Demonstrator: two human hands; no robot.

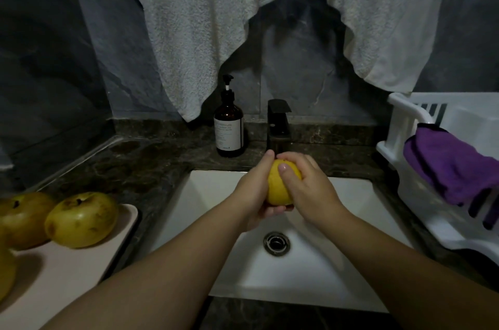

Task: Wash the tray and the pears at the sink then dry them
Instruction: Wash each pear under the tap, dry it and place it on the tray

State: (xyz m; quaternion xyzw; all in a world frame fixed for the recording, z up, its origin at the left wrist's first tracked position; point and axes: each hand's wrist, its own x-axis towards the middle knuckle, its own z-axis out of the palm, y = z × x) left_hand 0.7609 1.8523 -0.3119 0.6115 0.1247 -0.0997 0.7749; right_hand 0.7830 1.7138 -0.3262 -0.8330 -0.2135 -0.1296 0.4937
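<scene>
Yellow pear (280, 186) gripped by both hands (mostly covered), third tray pear (5, 270) cropped

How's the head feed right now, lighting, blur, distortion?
Head view: dim overall, brightest on the white sink; a dark shadow falls across the hanging towel; wide-angle bending at the edges; the pear held in both hands stays sharp.

Dim scene, dark vignetted corners, wide-angle edge distortion, soft blur

Glossy white sink (351, 235); rough terry towel (194, 19).
</scene>
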